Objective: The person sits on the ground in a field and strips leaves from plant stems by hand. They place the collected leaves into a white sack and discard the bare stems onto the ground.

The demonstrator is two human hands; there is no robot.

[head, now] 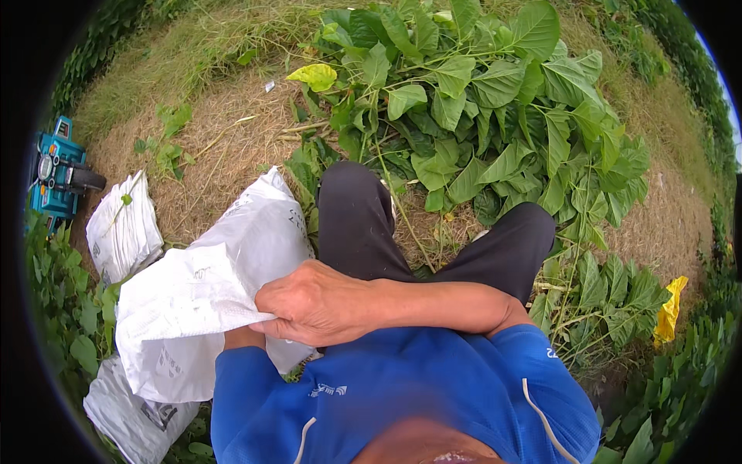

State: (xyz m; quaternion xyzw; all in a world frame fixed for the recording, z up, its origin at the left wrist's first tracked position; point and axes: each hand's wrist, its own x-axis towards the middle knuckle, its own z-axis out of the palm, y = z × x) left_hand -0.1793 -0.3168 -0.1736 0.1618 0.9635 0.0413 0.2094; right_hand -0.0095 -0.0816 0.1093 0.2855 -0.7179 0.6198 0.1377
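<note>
My right hand (307, 304) reaches across my body and grips the rim of a white woven plastic sack (179, 290), left of my legs. The sack's mouth hangs open toward me, and its fuller part leans beside my knee. My left forearm goes down behind the rim; my left hand is inside or behind the sack, hidden. In front of my knees lies a large heap of cut leafy branches (464, 110). One thin green stem runs down between my legs.
Flattened white sacks (124, 226) lie at the left, and another folded white sack (139, 414) at the lower left. A blue three-wheeled vehicle (61, 171) stands at the far left. A yellow plastic piece (669, 313) is at the right, near more cut branches (614, 296).
</note>
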